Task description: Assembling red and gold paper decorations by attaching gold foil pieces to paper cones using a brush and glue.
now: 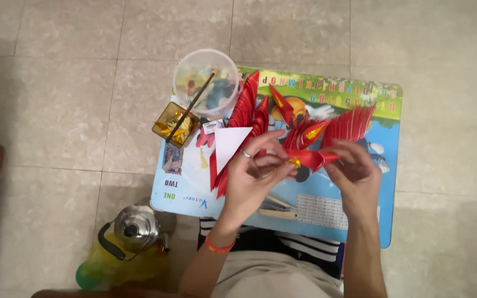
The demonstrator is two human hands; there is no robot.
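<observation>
Beige floor tiles (56,110) lie under a small printed desk (387,165). Over its middle, a folded red paper piece (311,158) is pinched between both hands: the left hand (252,176) has its grip closed on the piece's nine o'clock end, the right hand (354,176) on its three o'clock end. Finished red folds (349,124) are fanned at twelve o'clock, a clear tub (206,77) at ten. Creases are best pressed with fingertips close to the fold, edges kept aligned.

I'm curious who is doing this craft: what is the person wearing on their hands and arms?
Both forearms are bare, without sleeves. The left hand has a silver ring on one finger and a thin orange-red band around the wrist. The right hand wears nothing visible.
</observation>
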